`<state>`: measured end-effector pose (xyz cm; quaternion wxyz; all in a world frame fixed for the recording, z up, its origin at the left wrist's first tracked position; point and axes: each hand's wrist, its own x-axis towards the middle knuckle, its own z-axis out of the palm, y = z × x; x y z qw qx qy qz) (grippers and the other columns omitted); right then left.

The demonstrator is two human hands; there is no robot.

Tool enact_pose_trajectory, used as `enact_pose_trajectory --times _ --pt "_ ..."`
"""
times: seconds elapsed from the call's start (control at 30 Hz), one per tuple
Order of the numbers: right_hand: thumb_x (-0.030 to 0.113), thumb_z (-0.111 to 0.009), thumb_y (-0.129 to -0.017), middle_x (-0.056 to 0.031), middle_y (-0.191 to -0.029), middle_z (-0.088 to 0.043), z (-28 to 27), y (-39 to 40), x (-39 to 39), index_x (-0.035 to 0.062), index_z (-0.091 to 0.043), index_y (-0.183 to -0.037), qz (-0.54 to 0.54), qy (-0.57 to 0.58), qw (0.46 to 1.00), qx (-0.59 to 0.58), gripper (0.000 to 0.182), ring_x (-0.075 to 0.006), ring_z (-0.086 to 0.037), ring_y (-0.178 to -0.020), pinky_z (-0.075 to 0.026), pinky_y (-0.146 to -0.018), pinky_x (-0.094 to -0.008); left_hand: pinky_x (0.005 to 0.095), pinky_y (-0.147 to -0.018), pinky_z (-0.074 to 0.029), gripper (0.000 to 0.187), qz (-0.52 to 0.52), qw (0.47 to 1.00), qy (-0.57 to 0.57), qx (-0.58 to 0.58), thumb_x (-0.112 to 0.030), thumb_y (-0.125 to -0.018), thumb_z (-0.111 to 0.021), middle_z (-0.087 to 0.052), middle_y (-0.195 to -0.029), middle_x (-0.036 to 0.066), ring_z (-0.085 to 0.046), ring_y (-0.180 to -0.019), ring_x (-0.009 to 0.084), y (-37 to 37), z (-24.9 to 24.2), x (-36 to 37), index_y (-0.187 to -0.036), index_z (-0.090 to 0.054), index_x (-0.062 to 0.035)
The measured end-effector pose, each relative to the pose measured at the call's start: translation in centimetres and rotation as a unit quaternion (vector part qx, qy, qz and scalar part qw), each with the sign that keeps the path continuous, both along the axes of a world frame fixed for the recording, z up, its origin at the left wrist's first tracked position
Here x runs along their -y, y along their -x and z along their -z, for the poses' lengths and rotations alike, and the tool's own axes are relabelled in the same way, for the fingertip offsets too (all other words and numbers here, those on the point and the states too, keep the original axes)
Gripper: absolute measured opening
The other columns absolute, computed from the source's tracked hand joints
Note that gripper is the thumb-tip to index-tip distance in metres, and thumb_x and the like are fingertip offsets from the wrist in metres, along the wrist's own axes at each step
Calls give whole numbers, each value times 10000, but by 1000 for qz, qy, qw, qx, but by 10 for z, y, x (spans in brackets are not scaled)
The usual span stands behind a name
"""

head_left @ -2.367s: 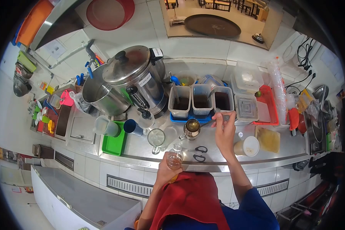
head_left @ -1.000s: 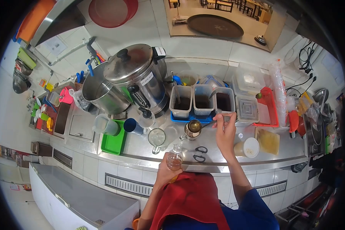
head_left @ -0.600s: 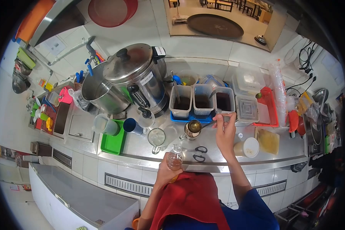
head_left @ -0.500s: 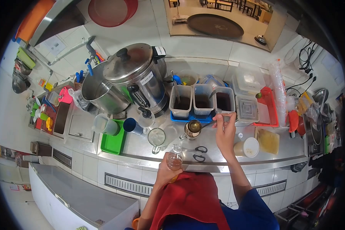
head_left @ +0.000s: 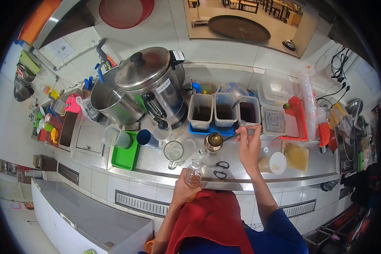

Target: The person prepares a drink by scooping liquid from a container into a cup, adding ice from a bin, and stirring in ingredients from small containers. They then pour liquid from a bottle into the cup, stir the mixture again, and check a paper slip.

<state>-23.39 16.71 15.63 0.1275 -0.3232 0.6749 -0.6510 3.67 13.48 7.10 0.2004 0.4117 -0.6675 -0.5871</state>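
Note:
My left hand (head_left: 182,186) is wrapped round a clear bottle (head_left: 193,178) with brownish liquid in it, at the counter's front edge. The fingers of my right hand (head_left: 250,148) pinch the handle of a metal ladle (head_left: 215,139). Its bowl is over the mouth of a glass mug (head_left: 211,149), which has something brown inside. A second glass mug (head_left: 173,152) stands to the left of that one. Black-handled scissors (head_left: 221,170) lie between my hands. Behind the ladle, several clear tubs of dark liquid (head_left: 226,111) sit in a blue tray (head_left: 203,132).
A large steel urn (head_left: 148,76) and an open steel pot (head_left: 110,93) stand at the back left. A green tray (head_left: 125,158), a blue cup (head_left: 144,138) and a jug (head_left: 116,137) are nearer. A white-lidded tub (head_left: 277,163) and a red basket (head_left: 299,120) are to the right.

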Motion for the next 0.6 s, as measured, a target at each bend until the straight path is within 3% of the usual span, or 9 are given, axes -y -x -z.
enact_pose_trajectory --times 0.6 --pt "175 -546 -1066 -107 -920 -667 -4 0 -2 15 -448 -1044 -4 10 1000 0 189 -123 -625 -686 -508 -631 -270 339 -881 -546 609 -2 1000 9 -1 -160 -695 -914 -711 -1033 81 -699 -980 193 0 -4 -1 -1164 -539 -64"
